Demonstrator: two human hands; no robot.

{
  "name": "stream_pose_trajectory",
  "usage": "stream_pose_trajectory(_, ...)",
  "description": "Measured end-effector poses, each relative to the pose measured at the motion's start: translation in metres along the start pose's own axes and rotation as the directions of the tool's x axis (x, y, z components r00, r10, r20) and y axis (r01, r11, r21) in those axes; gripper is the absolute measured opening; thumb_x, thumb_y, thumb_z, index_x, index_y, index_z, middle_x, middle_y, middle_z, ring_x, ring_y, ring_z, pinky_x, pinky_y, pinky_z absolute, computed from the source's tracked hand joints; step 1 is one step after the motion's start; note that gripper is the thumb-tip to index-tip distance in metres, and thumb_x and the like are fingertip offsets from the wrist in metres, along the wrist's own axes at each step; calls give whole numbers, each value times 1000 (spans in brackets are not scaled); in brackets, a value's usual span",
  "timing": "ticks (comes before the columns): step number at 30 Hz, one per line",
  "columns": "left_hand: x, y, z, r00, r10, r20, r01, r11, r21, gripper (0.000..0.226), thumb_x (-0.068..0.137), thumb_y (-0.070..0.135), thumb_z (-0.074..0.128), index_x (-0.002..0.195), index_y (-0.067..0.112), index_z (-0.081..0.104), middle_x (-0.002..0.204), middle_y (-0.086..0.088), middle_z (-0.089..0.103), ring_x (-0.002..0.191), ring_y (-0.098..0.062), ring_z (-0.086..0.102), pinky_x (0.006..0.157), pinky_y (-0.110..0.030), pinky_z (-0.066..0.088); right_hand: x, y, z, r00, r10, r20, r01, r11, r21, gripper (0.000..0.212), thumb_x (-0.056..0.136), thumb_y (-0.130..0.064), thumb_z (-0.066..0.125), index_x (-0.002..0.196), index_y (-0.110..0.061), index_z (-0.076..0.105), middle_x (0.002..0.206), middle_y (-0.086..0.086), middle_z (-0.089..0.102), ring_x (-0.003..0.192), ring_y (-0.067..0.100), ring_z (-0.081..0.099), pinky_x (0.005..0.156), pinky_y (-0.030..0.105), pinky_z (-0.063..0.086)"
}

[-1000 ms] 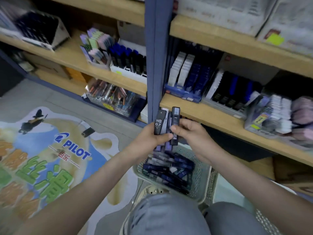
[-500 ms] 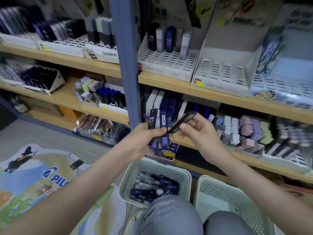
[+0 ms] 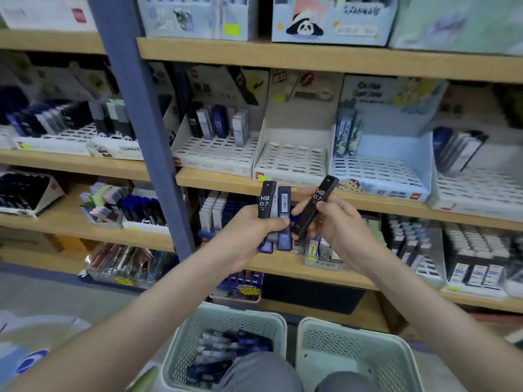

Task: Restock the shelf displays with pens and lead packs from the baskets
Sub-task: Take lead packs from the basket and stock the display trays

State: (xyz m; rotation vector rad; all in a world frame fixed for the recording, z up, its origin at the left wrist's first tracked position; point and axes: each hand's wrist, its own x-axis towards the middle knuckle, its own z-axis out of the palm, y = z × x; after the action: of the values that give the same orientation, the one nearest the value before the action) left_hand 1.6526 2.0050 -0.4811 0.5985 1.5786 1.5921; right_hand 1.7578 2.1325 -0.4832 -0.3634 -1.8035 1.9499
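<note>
Lead packs (image 3: 273, 213) fanned upright, gripped in left hand (image 3: 249, 236); right hand (image 3: 336, 222) pinches one black HB 0.7 pack (image 3: 315, 206), tilted.

The white slotted tray (image 3: 291, 162) seems open from the front, the blue post (image 3: 133, 123) well left, shelf board (image 3: 311, 56) overhead.

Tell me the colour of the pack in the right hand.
The pack is black with white lettering; head view.

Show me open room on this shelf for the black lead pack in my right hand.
The middle white tray, between the HB 0.7 tray and the light blue tray, looks fully bare. The HB 0.7 tray's front rows are free too. The shelf below is crowded.
</note>
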Motion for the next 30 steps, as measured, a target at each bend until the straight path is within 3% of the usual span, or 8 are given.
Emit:
stream_pose_trajectory(4, 8, 18, 25, 998, 52, 41, -54, 998, 34, 28, 93, 2, 57, 119, 9, 63, 106, -8, 73, 97, -22, 70, 84, -34, 56, -1, -19, -14, 998, -20, -58, 21, 1000, 14, 33, 104, -8, 22, 101, -10, 55, 77, 3, 68, 60, 23, 50, 50, 24, 38)
stream_pose_trajectory(8, 21, 33, 48, 995, 96, 36, -97, 995, 27, 26, 93, 0, 56, 117, 6, 63, 109, -13, 72, 96, -24, 71, 83, -40, 57, -1, -36, -32, 991, -72, -116, 72, 997, 0, 27, 104, -13, 29, 99, -14, 56, 81, 1, 68, 61, 18, 53, 50, 23, 36)
stream_pose_trajectory(15, 40, 47, 90, 981, 166, 105, -170, 985, 31, 16, 93, -2, 55, 102, 7, 65, 96, -9, 74, 85, -22, 71, 80, -35, 58, -7, -62, -84, 974, -122, -190, 125, 992, 2, 15, 98, -4, 44, 99, -14, 54, 76, 4, 65, 49, 8, 44, 47, 21, 34)
stream_pose_trajectory(18, 46, 52, 110, 968, 197, 158, -196, 980, -22, 11, 94, -5, 51, 98, 2, 60, 84, -10, 69, 68, -15, 69, 62, -26, 58, -10, -70, -120, 941, -185, -285, 189, 982, -14, 13, 99, -3, 43, 94, -14, 49, 73, 6, 67, 48, 11, 46, 45, 22, 38)
stream_pose_trajectory(22, 61, 53, 136, 956, 214, 201, -216, 976, -12, 10, 95, -2, 53, 98, 3, 60, 83, -6, 70, 69, -12, 70, 62, -24, 58, -9, -77, -179, 870, -230, -436, 231, 971, -52, 9, 100, -12, 44, 94, -8, 48, 70, 8, 57, 52, 15, 49, 50, 26, 42)
stream_pose_trajectory(25, 73, 51, 155, 952, 207, 227, -212, 977, -3, 10, 95, 2, 54, 98, 8, 61, 84, -4, 71, 72, -11, 70, 69, -28, 58, -3, -79, -219, 795, -213, -567, 185, 977, -107, 9, 100, -18, 47, 102, -10, 51, 67, 7, 52, 50, 12, 52, 51, 25, 44)
stream_pose_trajectory(28, 87, 48, 170, 952, 214, 217, -225, 974, 24, 14, 95, 4, 55, 107, 5, 62, 89, -6, 72, 80, -15, 70, 81, -34, 57, 8, -77, -249, 726, -161, -668, 17, 976, -216, 19, 100, -25, 46, 112, -10, 45, 73, 9, 62, 54, 12, 61, 52, 20, 51)
stream_pose_trajectory(30, 95, 47, 176, 952, 226, 207, -231, 973, 0, 14, 95, 2, 55, 106, 4, 63, 87, -4, 73, 79, -14, 71, 77, -30, 59, 17, -76, -262, 710, -97, -697, -42, 983, -179, 21, 101, -26, 45, 112, -8, 42, 79, 14, 63, 64, 17, 64, 61, 22, 55)
